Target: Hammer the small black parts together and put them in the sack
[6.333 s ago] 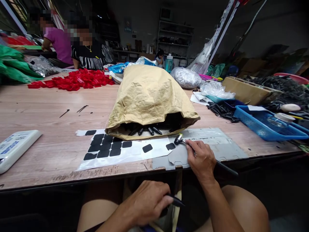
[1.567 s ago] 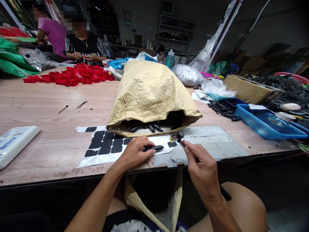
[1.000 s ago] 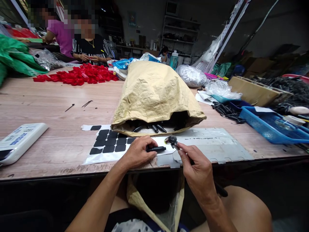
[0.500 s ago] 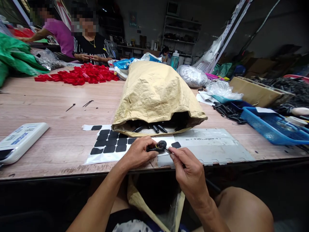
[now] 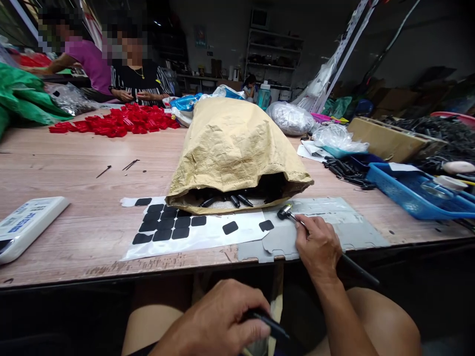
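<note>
My right hand is closed around a small hammer with a dark head, a metal shaft and a long black handle. The hammer head rests on or just above the grey sheet at the table's front edge. My left hand is low over my lap, its fingers closed on a black tube-shaped piece, partly hidden by the fingers. Beyond the hands lies a yellow woven sack, its mouth facing me with several black tube pieces inside. Black rounded-square stickers sit on a white backing sheet.
A white device lies at left, and a pile of red parts at the back. To the right are a blue basket, black pieces and a cardboard box. Two people work across the table.
My left hand has dropped from the table to my lap with the black tube-shaped piece. My right hand has moved right with the hammer, away from the left hand.
</note>
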{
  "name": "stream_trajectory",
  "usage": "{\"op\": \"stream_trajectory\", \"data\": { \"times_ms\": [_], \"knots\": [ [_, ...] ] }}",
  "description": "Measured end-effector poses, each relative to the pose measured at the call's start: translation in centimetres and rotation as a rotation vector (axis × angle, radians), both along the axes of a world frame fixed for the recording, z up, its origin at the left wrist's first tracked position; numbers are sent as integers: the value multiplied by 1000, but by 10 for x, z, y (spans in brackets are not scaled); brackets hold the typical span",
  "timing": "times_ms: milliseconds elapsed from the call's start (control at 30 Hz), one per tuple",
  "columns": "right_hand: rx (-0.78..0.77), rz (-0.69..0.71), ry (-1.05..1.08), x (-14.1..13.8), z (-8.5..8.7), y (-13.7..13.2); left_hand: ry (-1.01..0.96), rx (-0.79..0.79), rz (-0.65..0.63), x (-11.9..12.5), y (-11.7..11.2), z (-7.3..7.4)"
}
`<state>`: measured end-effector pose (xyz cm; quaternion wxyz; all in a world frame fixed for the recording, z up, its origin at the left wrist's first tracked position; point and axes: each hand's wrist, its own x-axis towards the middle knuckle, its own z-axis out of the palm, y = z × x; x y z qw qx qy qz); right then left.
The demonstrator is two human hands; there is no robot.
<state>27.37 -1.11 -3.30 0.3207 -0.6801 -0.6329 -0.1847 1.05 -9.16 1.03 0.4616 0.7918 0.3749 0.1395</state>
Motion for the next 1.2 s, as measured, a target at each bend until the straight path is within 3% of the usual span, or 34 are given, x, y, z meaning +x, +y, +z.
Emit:
{"op": "stream_trajectory", "data": {
  "times_ms": [200, 300, 400, 600, 700, 800, 867, 1000, 1100, 1200],
  "knots": [
    [-13, 9, -14, -2, 1, -4, 470, -109, 272, 11, -4, -103],
    [-7, 12, -15, -1, 1, -5, 510, -138, 316, 9, 0, -125],
    [1, 11, -15, -2, 0, -4, 456, -117, 292, 9, -2, -107],
    [4, 5, -23, -2, -1, -4, 147, -32, 129, -1, 6, -8],
    [11, 4, -23, -2, -1, -4, 72, 102, 270, -18, 37, 22],
    [5, -2, -24, -2, -1, -4, 187, 461, 670, -37, 82, 26],
    [1, -5, -25, -2, -2, -3, 334, 586, 827, -47, 109, 20],
    [-9, -5, -30, -1, -3, -3, 564, 541, 851, -58, 136, 8],
    [-20, -8, -28, -1, -3, -3, 577, 547, 834, -59, 133, 6],
    [-19, -7, -30, -2, -1, -4, 447, 624, 786, -51, 118, 10]
  ]
}}
